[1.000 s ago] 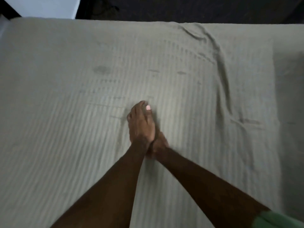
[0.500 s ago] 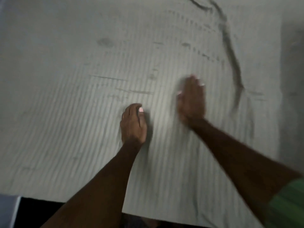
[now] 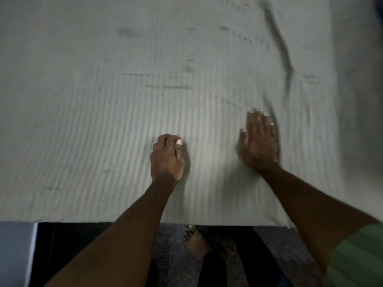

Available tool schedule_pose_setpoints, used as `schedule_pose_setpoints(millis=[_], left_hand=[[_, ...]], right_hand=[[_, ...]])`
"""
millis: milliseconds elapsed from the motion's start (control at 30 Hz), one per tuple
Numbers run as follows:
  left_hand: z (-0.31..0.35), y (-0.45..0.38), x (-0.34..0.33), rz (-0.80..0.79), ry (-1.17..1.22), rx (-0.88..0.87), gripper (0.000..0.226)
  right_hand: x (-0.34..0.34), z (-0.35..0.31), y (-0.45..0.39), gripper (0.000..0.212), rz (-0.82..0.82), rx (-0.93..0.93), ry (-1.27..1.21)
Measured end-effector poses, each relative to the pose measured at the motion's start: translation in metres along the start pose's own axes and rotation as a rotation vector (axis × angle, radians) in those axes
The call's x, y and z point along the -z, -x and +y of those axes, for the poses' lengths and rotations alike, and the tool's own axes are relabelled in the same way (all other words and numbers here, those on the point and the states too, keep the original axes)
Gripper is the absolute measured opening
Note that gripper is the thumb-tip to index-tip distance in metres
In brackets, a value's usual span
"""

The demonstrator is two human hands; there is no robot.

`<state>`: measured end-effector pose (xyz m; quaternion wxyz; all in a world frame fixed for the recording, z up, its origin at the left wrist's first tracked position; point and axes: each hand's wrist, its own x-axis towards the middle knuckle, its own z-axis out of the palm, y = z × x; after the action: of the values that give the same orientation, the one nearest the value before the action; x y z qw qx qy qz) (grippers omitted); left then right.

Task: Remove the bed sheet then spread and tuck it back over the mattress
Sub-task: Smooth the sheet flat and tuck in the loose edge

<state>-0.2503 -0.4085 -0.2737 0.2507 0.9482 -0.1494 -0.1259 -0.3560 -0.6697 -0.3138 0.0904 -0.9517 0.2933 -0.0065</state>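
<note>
Since half a second before, the right hand (image 3: 259, 141) had slid a little farther right across the bed sheet (image 3: 83, 100), closer to the long dark crease (image 3: 285, 59), while the left hand (image 3: 166, 157) had stayed about where it was. The sheet lay spread over the mattress, its near edge hanging at the bedside above the dark floor (image 3: 172, 255). The right hand pressed flat with its fingers straight and together. The left rested on the cloth with its fingers curled under; whether they pinched any fabric could not be told. This looked like the smoothing part of the spreading step, with the tucking not yet done. The next move probably called for a flat sweep out to that crease, with the left hand anchoring the cloth. A bare foot (image 3: 195, 243) stood below the edge, and a green sleeve (image 3: 356, 257) covered the right upper arm.
</note>
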Motion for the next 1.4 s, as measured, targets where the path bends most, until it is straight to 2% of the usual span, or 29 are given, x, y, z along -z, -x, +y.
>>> schedule_pose_setpoints(millis=[67,133,167,233,300,333,433,533,633,700,767,800,867,933,967,1033,1100,1167,1300,1400], left_hand=[[0.004,0.010,0.004,-0.023,0.027,-0.022,0.052],[0.005,0.018,0.008,-0.016,0.052,-0.022,0.054],[0.006,0.021,0.010,-0.004,0.061,-0.019,0.055],[0.008,0.027,0.010,0.023,0.061,-0.017,0.054],[0.009,0.034,0.007,0.023,0.048,-0.027,0.053],[0.010,0.037,0.006,0.015,0.039,-0.036,0.053],[0.011,0.049,-0.003,-0.058,-0.017,-0.090,0.048],[0.015,0.062,-0.012,-0.107,-0.067,-0.189,0.045],[0.031,0.067,-0.019,-0.152,-0.063,-0.232,0.044],[0.046,0.068,-0.022,-0.186,-0.056,-0.274,0.042],[0.065,0.065,-0.026,-0.204,-0.049,-0.327,0.038],[0.073,0.063,-0.029,-0.216,-0.050,-0.343,0.035],[0.088,0.058,-0.037,-0.238,-0.058,-0.361,0.032],[0.096,0.054,-0.044,-0.263,-0.078,-0.373,0.028],[0.097,0.054,-0.046,-0.280,-0.096,-0.383,0.026],[0.094,0.060,-0.050,-0.320,-0.135,-0.439,0.025],[0.089,0.072,-0.053,-0.353,-0.174,-0.519,0.026],[0.089,0.090,-0.058,-0.349,-0.206,-0.579,0.029],[0.110,0.119,-0.074,-0.358,-0.179,-0.674,0.034],[0.117,0.131,-0.087,-0.380,-0.180,-0.659,0.045]], right_hand=[[0.006,-0.008,0.010,0.066,-0.009,-0.214,-0.030],[0.007,-0.053,0.033,0.066,0.041,-0.251,-0.080],[0.006,-0.083,0.049,0.063,0.053,-0.179,-0.134],[0.005,-0.145,0.091,0.064,-0.085,0.068,-0.259],[0.003,-0.185,0.135,0.065,-0.236,0.331,-0.236],[-0.001,-0.191,0.149,0.065,-0.229,0.413,-0.201],[-0.006,-0.146,0.153,0.065,-0.204,0.425,-0.154],[0.004,-0.049,0.145,0.070,-0.158,0.213,0.004],[0.028,0.032,0.141,0.069,-0.148,-0.048,0.002],[0.029,0.032,0.139,0.069,-0.135,-0.210,-0.016],[0.028,-0.003,0.134,0.068,-0.104,-0.298,-0.066],[0.025,-0.024,0.132,0.066,-0.114,-0.267,-0.130],[0.016,-0.056,0.135,0.066,-0.211,-0.014,-0.206],[0.010,-0.058,0.143,0.070,-0.288,0.222,-0.125],[0.011,-0.045,0.144,0.069,-0.263,0.252,-0.070],[0.012,-0.002,0.146,0.065,-0.158,0.124,0.020],[0.021,0.051,0.150,0.064,-0.081,-0.117,0.009],[0.034,0.091,0.159,0.063,-0.052,-0.235,-0.009],[0.038,0.081,0.161,0.055,-0.059,-0.274,-0.139],[0.037,0.068,0.193,0.044,-0.014,-0.176,-0.186]])
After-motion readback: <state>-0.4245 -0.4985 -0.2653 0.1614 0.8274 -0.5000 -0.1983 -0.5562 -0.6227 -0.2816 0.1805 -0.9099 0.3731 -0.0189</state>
